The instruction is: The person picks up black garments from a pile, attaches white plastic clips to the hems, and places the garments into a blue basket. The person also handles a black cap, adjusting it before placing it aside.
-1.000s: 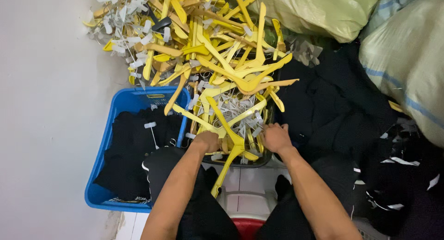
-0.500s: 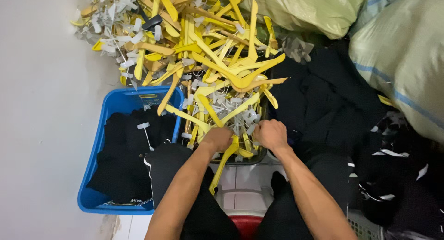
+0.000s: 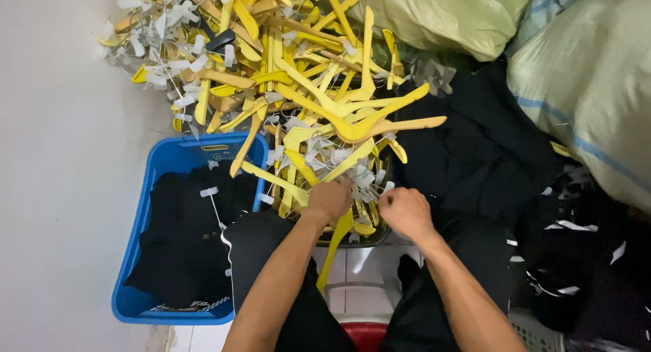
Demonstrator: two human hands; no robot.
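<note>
Both hands worked at the near edge of a big heap of yellow plastic clothes hangers (image 3: 319,101). Left hand (image 3: 330,199) was curled around a hanger end with white tags; right hand (image 3: 405,211) was closed in a loose fist, contents hidden. Blue plastic crate (image 3: 146,209) on the left already held folded black garments (image 3: 180,243). More loose black clothing (image 3: 475,155) lay right, so plenty looked unsorted.

floor (image 3: 54,189) pale, bare at left | on it: blue bin (image 3: 152,189), yellow hanger heap (image 3: 298,87), stuffed sacks (image 3: 583,81)
</note>
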